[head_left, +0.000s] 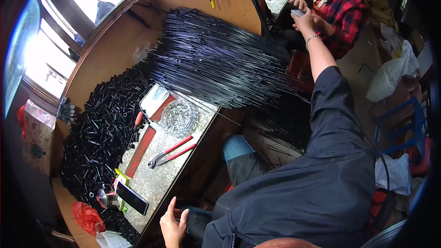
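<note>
My right arm reaches out to the far right. At its end my right hand [305, 24] is closed on a flat light-grey object [297, 13], too small to name. A co-worker in a red and black checked shirt [345, 11] has both hands close by it; whether they touch it I cannot tell. My left hand [172, 229] is held in front of the bench's near edge, empty, with thumb and forefinger apart. Nearest to it on the metal bench top [158, 181] lies a phone [132, 198]. Red-handled pincers [172, 152] rest beyond.
A glass dish [179, 117] of small metal pieces sits beside a red-handled tool [139, 118]. Thin black rods [216, 59] are heaped at the back, short black fittings [101, 138] at the left. A red plastic bag [87, 218], white sacks [397, 71] and a blue plastic frame [404, 126] flank me.
</note>
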Available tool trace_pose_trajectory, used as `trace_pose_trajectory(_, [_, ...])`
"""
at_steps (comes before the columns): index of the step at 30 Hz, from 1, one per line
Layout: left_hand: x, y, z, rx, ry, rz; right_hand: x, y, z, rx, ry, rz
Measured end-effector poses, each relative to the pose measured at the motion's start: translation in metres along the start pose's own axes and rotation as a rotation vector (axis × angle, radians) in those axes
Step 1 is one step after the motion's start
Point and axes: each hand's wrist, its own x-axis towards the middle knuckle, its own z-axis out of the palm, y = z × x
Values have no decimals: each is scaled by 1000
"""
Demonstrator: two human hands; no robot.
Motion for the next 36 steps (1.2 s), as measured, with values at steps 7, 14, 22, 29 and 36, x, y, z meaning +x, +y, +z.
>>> trace_pose_trajectory(7, [5, 4, 2, 46, -17, -18, 3, 15, -32, -366, -397, -39])
trace_pose_trajectory(14, [11, -16, 7, 102, -11, -16, -15, -37, -7, -348, -103, -217])
trace_pose_trajectory(22, [10, -8, -4, -239, 67, 286, -244, -243, 54, 386, -312, -1014])
trace_pose_trajectory(29, [14, -3, -45, -1283, 63, 467, -502, -267, 119, 674, -1424, -1109])
trace_pose_trajectory(36, [-48, -67, -58, -1054, 592, 232, -643, -251, 160, 878, -1754, -462])
